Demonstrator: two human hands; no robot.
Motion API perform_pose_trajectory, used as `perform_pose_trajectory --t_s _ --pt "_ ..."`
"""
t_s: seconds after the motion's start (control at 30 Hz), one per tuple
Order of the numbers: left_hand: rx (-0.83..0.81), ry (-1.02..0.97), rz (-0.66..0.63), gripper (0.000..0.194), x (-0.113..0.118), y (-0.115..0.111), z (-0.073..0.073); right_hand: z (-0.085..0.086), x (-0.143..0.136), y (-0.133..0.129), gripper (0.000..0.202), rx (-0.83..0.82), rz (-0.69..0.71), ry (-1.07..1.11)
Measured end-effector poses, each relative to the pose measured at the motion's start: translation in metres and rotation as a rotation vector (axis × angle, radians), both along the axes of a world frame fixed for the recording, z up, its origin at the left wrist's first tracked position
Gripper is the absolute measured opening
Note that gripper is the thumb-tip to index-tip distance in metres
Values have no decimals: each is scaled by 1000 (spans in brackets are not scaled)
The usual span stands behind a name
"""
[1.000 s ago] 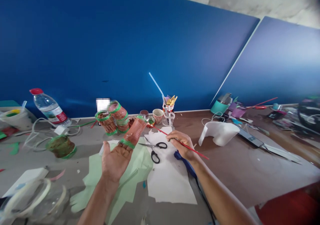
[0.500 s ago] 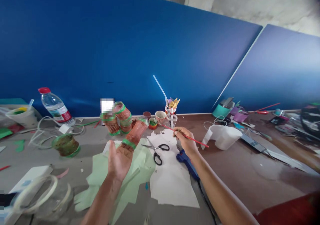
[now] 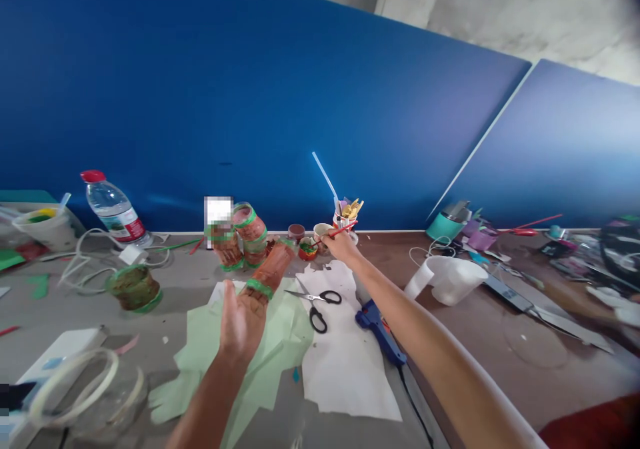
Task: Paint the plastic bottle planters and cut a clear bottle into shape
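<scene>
On my left hand (image 3: 243,319), palm up with the thumb apart, rests a reddish-brown painted cylinder (image 3: 275,264) with green rims; its fingers lie mostly behind the cylinder. My right hand (image 3: 340,244) pinches a red brush (image 3: 348,228), whose tip end is over a small cup of green and red paint (image 3: 307,250). Beside that cup stand a dark red cup (image 3: 296,232) and a pale cup (image 3: 321,230), partly behind my right fingers. Black-handled scissors (image 3: 318,298) lie on white paper (image 3: 345,362), below both hands.
Painted containers (image 3: 253,229) stand behind my left hand. A blue glue gun (image 3: 381,334) lies under my right forearm, its cord running toward me. At the left are a water bottle (image 3: 114,210) and a brown-green pot (image 3: 134,289). A white roll (image 3: 453,279) stands right.
My right hand has moved forward and left with the brush, from above the white paper to the small paint cup. My left hand holds nearly the same pose with the cylinder.
</scene>
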State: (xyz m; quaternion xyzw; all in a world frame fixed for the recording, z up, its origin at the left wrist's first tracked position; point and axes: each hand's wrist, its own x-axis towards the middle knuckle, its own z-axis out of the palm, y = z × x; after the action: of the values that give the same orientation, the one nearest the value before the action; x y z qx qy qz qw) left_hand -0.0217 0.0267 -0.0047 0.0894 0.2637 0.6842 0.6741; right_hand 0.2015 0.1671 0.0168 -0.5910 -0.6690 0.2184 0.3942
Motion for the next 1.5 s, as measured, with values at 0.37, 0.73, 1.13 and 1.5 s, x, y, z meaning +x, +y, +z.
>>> perform_pose_trajectory --t_s 0.37,0.73,1.13,1.5 --pt "-59 -43 9 55 -5 6 -9 13 2 8 16 -54 61 -111" --pt "-45 -40 -8 62 0 0 4 8 6 6 13 -39 75 144" --pt "-100 -102 -76 72 -7 1 -7 15 45 -87 18 155 166 767" --pt "-221 -2 -83 60 1 -2 0 -16 34 -108 13 192 294 923"
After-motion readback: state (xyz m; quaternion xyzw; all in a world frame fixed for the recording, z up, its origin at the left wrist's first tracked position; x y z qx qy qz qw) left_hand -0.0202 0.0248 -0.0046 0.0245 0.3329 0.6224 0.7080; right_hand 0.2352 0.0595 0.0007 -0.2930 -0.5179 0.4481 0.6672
